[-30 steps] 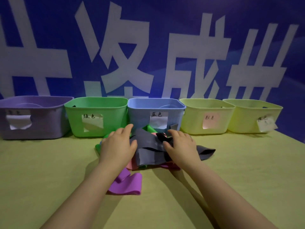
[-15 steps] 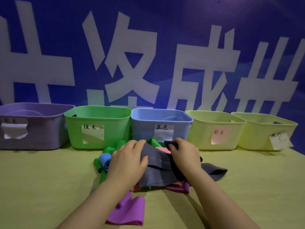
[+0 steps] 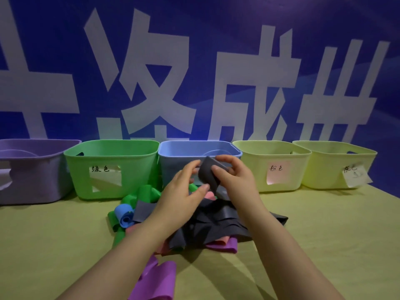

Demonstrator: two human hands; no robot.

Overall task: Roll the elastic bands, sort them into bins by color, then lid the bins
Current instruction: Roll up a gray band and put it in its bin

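Left hand [image 3: 184, 192], right hand [image 3: 234, 180] have raised grey band [image 3: 208, 173] (above pile [image 3: 216, 226]).

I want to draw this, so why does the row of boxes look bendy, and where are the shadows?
Head view: the wide lens curves the row, so the purple bin and the far-right yellow bin look tilted at the edges; dark arm shadows lie on the table beneath the arms; the left hand, pinching the grey band with the right hand, looks slightly smeared.
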